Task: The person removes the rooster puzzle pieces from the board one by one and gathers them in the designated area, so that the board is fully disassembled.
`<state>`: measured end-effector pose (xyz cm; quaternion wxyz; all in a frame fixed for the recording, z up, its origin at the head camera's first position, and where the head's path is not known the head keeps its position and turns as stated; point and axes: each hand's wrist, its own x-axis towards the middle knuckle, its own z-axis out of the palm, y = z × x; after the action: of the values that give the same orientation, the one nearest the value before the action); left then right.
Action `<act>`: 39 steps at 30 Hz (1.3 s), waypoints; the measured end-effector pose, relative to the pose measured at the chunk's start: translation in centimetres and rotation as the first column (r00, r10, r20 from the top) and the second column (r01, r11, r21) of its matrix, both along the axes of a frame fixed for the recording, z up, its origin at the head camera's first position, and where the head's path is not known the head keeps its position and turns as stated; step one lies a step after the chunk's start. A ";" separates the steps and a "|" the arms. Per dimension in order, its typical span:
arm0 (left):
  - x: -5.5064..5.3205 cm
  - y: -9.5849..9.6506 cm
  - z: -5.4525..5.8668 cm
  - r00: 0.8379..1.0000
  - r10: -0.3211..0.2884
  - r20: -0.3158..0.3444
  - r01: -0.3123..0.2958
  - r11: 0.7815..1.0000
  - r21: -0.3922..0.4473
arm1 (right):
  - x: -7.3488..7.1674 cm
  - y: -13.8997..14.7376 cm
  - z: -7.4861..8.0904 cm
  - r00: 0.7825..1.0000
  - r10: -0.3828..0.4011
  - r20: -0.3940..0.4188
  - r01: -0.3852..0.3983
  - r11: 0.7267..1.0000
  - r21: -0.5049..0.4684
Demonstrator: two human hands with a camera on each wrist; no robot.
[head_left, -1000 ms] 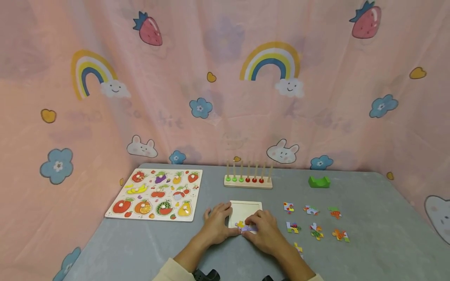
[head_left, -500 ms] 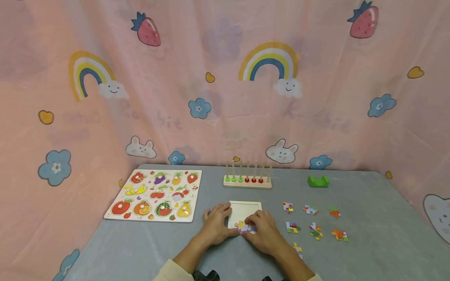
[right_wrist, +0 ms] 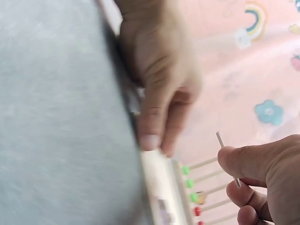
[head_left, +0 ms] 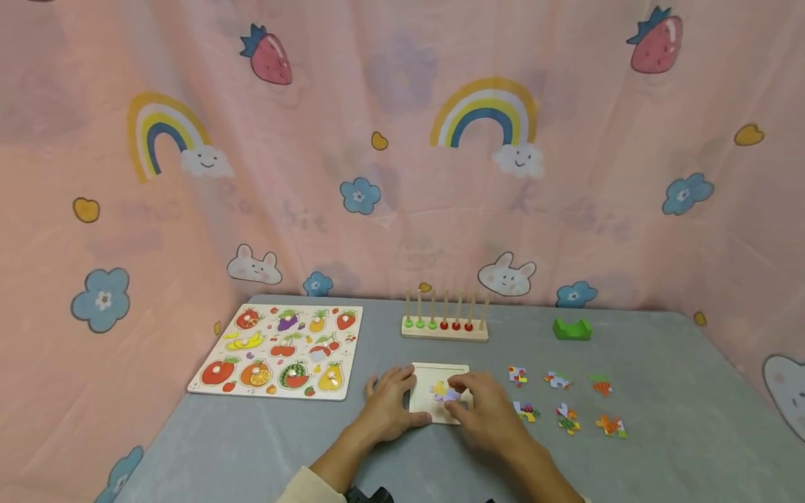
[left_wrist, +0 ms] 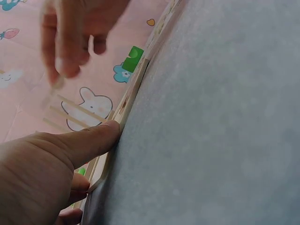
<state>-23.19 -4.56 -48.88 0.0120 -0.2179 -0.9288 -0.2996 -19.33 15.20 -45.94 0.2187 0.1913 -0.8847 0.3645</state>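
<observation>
My left hand (head_left: 391, 406) holds a small square wooden puzzle tray (head_left: 423, 376), its thumb on the front edge and its fingers along the left side. Over the tray, my right hand (head_left: 487, 409) pinches a yellow and purple puzzle piece (head_left: 440, 390) between thumb and fingers. From the right wrist view, that piece shows edge-on as a thin strip (right_wrist: 219, 138), lifted clear of the tray. The left wrist view shows the left thumb (left_wrist: 105, 133) pressing the tray's side. Several loose jigsaw pieces (head_left: 557, 380) lie to the right of my right hand.
A fruit peg puzzle board (head_left: 277, 351) lies at the left. Behind the tray stands a wooden peg rack (head_left: 444, 332) with green and red beads. A green curved block (head_left: 572, 329) is at the back right. A pink printed curtain (head_left: 402, 230) hangs behind the grey table (head_left: 283, 447).
My right hand has lifted the piece from the tray's front edge and moved slightly right and away from me. Its arm now covers the nearest loose piece. The left hand stays on the tray.
</observation>
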 end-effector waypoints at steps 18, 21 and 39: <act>-0.1 0.0 -0.2 1.000 -0.011 0.023 0.011 1.000 0.008 | 3.8 3.9 5.8 0.997 0.011 -0.073 -0.008 0.999 0.043; -0.1 -0.1 -0.2 1.000 -0.008 0.014 0.008 1.000 0.006 | 4.3 4.9 6.1 0.997 0.012 -0.083 -0.007 0.998 0.056; 0.0 -0.1 -0.1 1.000 -0.013 0.012 0.012 1.000 0.010 | 7.3 11.8 5.5 0.995 -0.018 -0.100 0.026 0.997 0.079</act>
<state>-23.23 -4.68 -49.01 0.0057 -0.2218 -0.9260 -0.3055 -12.06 26.98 -40.46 0.2585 0.2080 -0.8888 0.3162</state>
